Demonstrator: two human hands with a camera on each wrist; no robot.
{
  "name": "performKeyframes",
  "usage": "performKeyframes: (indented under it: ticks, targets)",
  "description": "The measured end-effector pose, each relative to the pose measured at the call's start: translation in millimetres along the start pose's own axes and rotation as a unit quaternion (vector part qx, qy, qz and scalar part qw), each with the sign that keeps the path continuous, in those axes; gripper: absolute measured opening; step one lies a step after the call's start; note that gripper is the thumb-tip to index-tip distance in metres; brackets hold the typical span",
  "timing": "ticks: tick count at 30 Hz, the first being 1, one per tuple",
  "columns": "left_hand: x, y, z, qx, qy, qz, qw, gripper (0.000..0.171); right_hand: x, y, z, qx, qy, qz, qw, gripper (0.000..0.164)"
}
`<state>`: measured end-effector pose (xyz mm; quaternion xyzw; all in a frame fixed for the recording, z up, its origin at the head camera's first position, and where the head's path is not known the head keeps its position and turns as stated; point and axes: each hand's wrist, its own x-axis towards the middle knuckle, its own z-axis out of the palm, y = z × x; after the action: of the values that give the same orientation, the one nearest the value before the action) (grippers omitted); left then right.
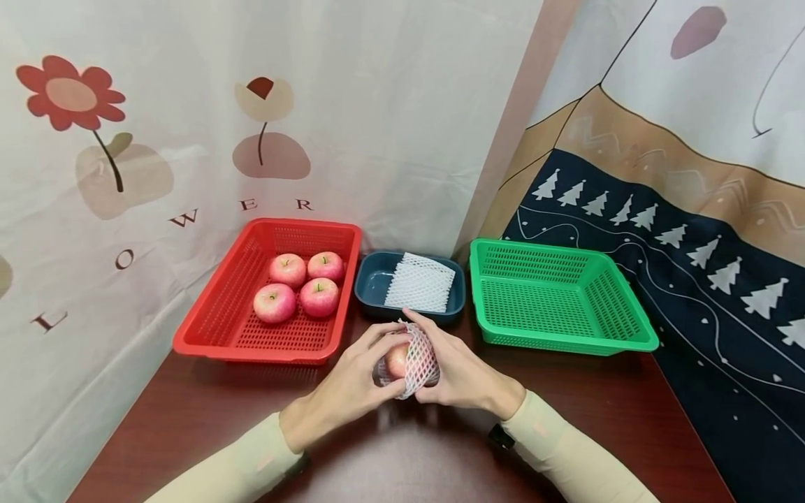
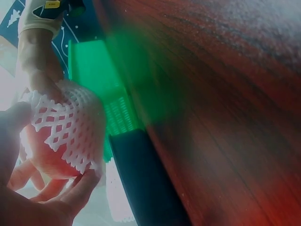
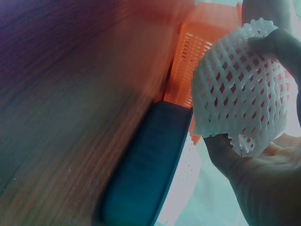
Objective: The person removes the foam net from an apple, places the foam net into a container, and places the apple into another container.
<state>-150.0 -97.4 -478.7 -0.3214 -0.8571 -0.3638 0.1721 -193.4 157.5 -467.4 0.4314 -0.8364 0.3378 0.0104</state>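
Note:
Between both hands, above the front of the table, is an apple [image 1: 396, 361] partly covered by a white foam net sleeve [image 1: 420, 360]. My left hand [image 1: 361, 370] curls round the apple's left side, its thumb low and fingers over the top. From the other side my right hand [image 1: 462, 367] grips the netted part. In the left wrist view bare red skin of the apple [image 2: 49, 155] shows below the net's ragged edge [image 2: 70, 127]. The right wrist view has the net [image 3: 240, 89] spread over most of the fruit, with the right thumb and fingers round it.
A red basket [image 1: 264, 353] at the left holds several apples [image 1: 274, 302]. Behind the hands, a dark blue tray [image 1: 374, 276] contains white foam nets [image 1: 420, 283]. A green basket [image 1: 566, 342] stands at the right on the brown table [image 1: 402, 461]. Printed curtains hang behind.

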Motion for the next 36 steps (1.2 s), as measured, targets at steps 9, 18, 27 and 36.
performKeyframes:
  ticks: [9,18,27,36]
  targets:
    - [0.4,1.1,0.1,-0.008,0.006,0.001,1.0,0.068,-0.2,2.6,0.0,-0.003,-0.006,-0.005,1.0,0.129]
    - [-1.7,2.6,-1.4,0.02,0.022,-0.012,0.9995,0.066,-4.9,3.4,-11.4,-0.025,-0.006,-0.004,1.0,0.116]
    - [-2.5,0.5,-5.6,0.019,0.033,-0.03,0.9988,0.065,-10.4,4.4,-24.7,-0.067,0.038,-0.057,0.995,0.072]
    - [-1.2,3.1,-8.7,0.025,0.037,-0.049,0.9978,0.069,-7.5,6.9,-30.4,-0.082,0.121,-0.137,0.98,0.038]
